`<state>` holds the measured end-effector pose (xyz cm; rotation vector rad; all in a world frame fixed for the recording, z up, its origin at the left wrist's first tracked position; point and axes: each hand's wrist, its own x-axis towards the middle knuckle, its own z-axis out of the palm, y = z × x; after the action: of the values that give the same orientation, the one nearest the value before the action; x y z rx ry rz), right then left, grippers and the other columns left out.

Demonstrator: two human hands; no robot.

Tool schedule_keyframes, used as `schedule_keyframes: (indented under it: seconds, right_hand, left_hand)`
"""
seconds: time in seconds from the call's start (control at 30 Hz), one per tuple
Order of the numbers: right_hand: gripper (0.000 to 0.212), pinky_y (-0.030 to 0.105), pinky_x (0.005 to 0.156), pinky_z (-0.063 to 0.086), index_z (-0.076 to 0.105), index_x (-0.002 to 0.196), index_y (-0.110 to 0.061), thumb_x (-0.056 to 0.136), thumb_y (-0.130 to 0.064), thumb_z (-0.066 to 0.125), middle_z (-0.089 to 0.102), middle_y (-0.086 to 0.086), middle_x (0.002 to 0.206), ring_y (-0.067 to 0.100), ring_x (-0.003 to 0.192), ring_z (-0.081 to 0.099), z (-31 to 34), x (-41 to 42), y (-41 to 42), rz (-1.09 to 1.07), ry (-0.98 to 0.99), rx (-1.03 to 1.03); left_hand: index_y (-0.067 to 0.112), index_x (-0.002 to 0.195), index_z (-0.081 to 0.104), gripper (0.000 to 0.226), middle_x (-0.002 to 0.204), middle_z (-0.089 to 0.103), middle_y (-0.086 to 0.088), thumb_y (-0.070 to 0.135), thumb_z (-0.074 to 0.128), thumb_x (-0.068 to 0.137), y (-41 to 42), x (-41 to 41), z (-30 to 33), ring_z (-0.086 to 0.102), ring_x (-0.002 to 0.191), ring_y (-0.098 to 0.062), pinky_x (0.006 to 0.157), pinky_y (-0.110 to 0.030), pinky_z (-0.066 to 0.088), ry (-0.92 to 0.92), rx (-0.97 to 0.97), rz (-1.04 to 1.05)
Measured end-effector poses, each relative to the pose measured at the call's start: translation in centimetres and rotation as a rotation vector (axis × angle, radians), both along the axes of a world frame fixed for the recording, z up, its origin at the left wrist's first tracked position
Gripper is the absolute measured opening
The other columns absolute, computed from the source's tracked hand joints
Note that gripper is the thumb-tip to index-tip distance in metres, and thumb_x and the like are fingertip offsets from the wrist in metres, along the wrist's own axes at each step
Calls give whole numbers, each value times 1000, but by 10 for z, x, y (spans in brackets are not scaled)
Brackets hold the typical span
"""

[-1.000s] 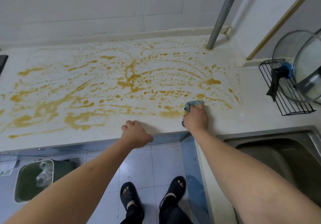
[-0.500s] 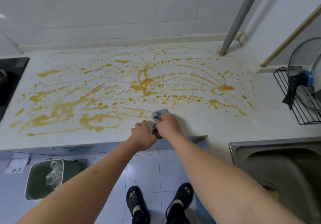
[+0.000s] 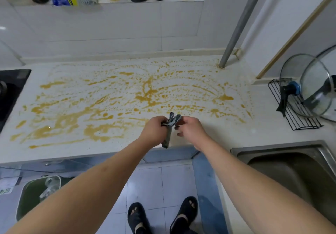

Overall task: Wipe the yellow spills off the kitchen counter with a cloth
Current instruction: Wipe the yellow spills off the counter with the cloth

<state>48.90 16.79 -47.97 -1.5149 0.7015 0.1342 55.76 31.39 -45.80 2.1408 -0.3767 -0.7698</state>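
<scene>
Cloth (image 3: pixel 170 124) is bunched up between both hands, held above the front edge of the bench (image 3: pixel 227 132). Left hand (image 3: pixel 154 131) has its fingers curled round the hanging part, right hand (image 3: pixel 190 129) pinches the top end. Yellow spills (image 3: pixel 101 106) cover most of the bench, from the left edge right across to the rear right corner by the pole (image 3: pixel 236 26). Lid rack (image 3: pixel 294 106) sits at the right edge, sink (image 3: pixel 291 164) at the front right.

Grey-blue cloth (image 3: pixel 170 126), orange-yellow spills (image 3: pixel 145 93) on speckled cream counter (image 3: pixel 227 132), black rack (image 3: pixel 294 117).
</scene>
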Motion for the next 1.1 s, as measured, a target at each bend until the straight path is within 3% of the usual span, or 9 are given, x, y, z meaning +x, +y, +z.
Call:
schedule_keyframes:
  seconds: [0.07,0.13,0.2,0.3,0.43,0.57,0.83,0.97,1.1]
  right_hand:
    - [53,32,94,44,60,129,-15,79,-3,73,59,-3,125,17,118,54,0,-6,-20,9,11,-172]
    - [80,34,100,41,53,141,-13,65,-10,77,53,1,134,16,123,48,3,-9,-37,46,8,-20]
    - [57,38,94,48,68,120,-6,63,-7,76,68,12,116,24,107,63,6,-13,-49,109,-19,132]
    - [22,41,86,53,69,103,-5,83,1,76,74,11,95,30,95,69,9,-13,-61,111,-15,65]
    - [20,38,83,55,56,115,-15,99,-22,65,67,8,112,26,99,66,4,-12,-88,77,137,-383]
    - [31,33,73,42,50,125,-5,103,-26,54,60,14,118,29,96,58,-4,-21,-83,46,238,-849]
    - [56,39,87,52,42,141,6,99,-29,59,62,22,132,39,118,61,-71,-7,-38,82,407,-784]
    - [49,39,89,52,61,127,-5,99,-44,51,60,17,132,34,115,58,-77,7,-11,329,261,-808]
    - [59,41,99,51,56,144,-20,98,-55,50,50,14,142,33,125,55,-79,-1,0,469,242,-870]
  left_hand:
    - [5,92,71,25,72,65,-7,-9,51,88,-9,2,8,57,63,-22,52,-22,44,233,-118,-3]
    - [9,91,72,28,77,69,-9,-11,52,87,-15,1,13,63,67,-23,56,-28,52,414,-178,-22]
    - [10,92,72,23,80,71,-10,-7,56,89,-21,-1,9,68,70,-25,60,-33,57,465,-171,-6]
    - [6,90,69,3,86,71,-16,6,67,91,-26,-1,-3,66,77,-31,69,-43,57,347,-115,63]
    - [17,96,59,12,83,63,-6,22,70,92,-14,2,-22,56,73,-23,67,-30,43,134,66,117]
    - [12,75,49,17,71,45,-9,16,61,87,8,4,-41,42,68,-21,65,-37,32,129,255,66]
    - [14,68,37,23,66,37,-2,13,54,83,49,-6,-63,34,59,-18,51,-29,24,35,537,-58]
    - [12,68,38,20,72,40,-12,16,53,82,46,-5,-63,40,62,-23,48,-34,26,-9,570,-83]
    - [3,69,40,24,85,54,-30,18,55,81,25,-10,-63,40,61,-26,49,-33,30,-11,510,-108]
